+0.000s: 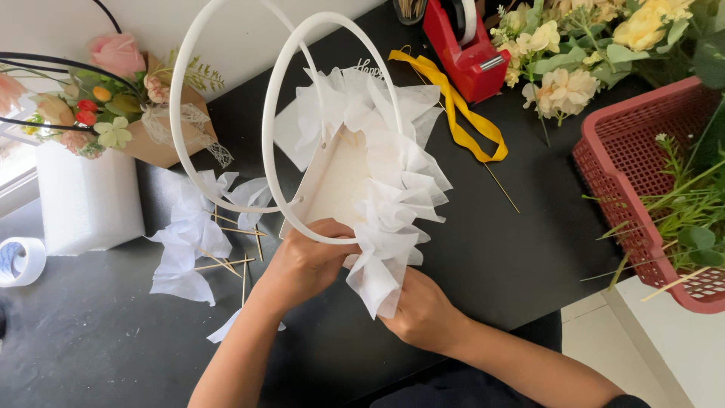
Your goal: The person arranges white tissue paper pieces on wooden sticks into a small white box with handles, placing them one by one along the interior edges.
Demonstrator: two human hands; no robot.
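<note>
The black table (pixel 91 340) carries everything here, and places below are given from the white basket (pixel 336 185) at its middle. Right of the basket sits a red plastic crate (pixel 630 162) of green stems; beyond that, at the far right corner, lies a bunch of cream and yellow flowers (pixel 563 83). Left of the basket stands a finished flower arrangement (pixel 113 106) on a white foam block (pixel 87 200).

The basket itself is tilted, its two white hoop handles (pixel 226 98) rising toward the far left, and a frill of white tissue paper (pixel 396 204) lines its right and near edges. The left hand (pixel 302 264) grips the basket's near corner, fingers curled and pressed together around the rim. The right hand (pixel 423 310) is just below the basket, fingers pinching the bottom of the tissue frill.

The step in hand looks to be fixing the ruffled paper round the rim. The next move probably calls for holding the fold tight against the edge while it is fastened.

Smaller things: a red tape dispenser (pixel 464 49) and yellow ribbon (pixel 453 106) behind the basket, loose tissue pieces (pixel 189 242) with wooden skewers (pixel 226 263) to its left.
</note>
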